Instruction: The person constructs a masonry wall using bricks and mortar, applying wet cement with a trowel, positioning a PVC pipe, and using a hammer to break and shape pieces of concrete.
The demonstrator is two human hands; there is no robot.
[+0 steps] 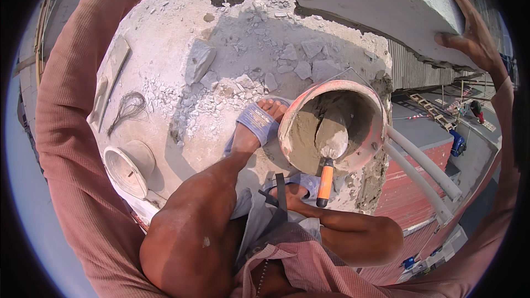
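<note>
My right hand (479,41) grips the right end of a long, light grey masonry block (381,5), thumb on its near face and fingers along the end. The block spans the top of the view, tilted, above a rough ledge. My left arm reaches up the left side; only a strip of skin beyond the cuff shows at the top edge, the fingers out of sight. Before me stands a bucket (284,132) with grey mortar (303,138) inside. A trowel (326,182) rests in it, its orange handle over the near rim, touched by neither hand.
Rubble (237,88) litters the ledge around my sandalled feet. At left lie a wire coil (132,109), a flat board (114,72) and a pale tub (130,168). Pipes (425,165) jut right past the ledge's edge, above a drop to lower roofs, a wooden ladder (430,111) and a person (476,109).
</note>
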